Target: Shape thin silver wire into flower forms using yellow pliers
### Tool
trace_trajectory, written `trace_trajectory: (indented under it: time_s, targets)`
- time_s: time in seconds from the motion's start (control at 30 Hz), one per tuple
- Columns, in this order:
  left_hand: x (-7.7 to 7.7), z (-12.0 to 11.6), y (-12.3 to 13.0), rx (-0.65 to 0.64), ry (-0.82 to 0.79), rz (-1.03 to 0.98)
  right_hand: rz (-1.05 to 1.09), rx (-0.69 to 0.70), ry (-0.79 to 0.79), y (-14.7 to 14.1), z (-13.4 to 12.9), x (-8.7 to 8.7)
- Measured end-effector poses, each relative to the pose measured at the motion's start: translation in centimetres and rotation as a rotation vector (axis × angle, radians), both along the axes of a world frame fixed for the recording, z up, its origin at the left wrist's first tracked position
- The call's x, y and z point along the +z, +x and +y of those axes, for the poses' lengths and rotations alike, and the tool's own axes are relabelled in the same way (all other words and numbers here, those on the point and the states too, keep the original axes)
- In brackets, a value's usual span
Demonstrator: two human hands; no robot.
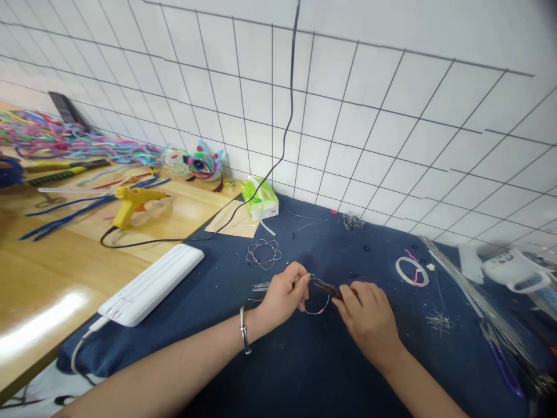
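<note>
My left hand (287, 290), with a silver bangle on its wrist, pinches a thin wire ring (326, 303) that has small pink pieces on it. In my right hand (369, 316) is a pair of dark pliers (329, 288), whose tips reach the upper part of the ring close to my left fingers. My palm hides the plier handles. Beyond my left hand a flower-shaped wire ring (264, 254) lies flat on the dark blue cloth (313, 371). Short straight wires (261, 287) stick out from behind my left hand.
To the left are a white power strip (150, 284), a yellow glue gun (134, 203) and colourful pipe cleaners (87, 142). A tissue pack (260, 197) sits near the gridded wall. Rightward lie a tape roll (411, 271), wire scraps (439, 320), long wires (474, 296) and purple-handled scissors (505, 368).
</note>
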State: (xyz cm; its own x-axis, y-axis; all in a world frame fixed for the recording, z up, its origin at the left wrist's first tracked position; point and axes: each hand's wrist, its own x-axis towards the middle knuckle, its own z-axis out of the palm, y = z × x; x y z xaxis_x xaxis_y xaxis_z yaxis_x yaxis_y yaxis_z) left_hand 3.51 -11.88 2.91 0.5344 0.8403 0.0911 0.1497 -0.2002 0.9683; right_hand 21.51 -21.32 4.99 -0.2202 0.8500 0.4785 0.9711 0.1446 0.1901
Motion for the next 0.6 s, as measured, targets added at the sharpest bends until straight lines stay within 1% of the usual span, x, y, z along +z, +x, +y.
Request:
trace_trajectory:
  time_s: [0.2, 0.6]
  targets:
    - [0.01, -0.21, 0.09, 0.002, 0.098, 0.054, -0.022, -0.012, -0.009, -0.06, 0.0, 0.05]
    - [-0.16, -0.48, 0.09, 0.006, 0.141, 0.085, -0.079, -0.008, -0.028, 0.07, 0.09, -0.07]
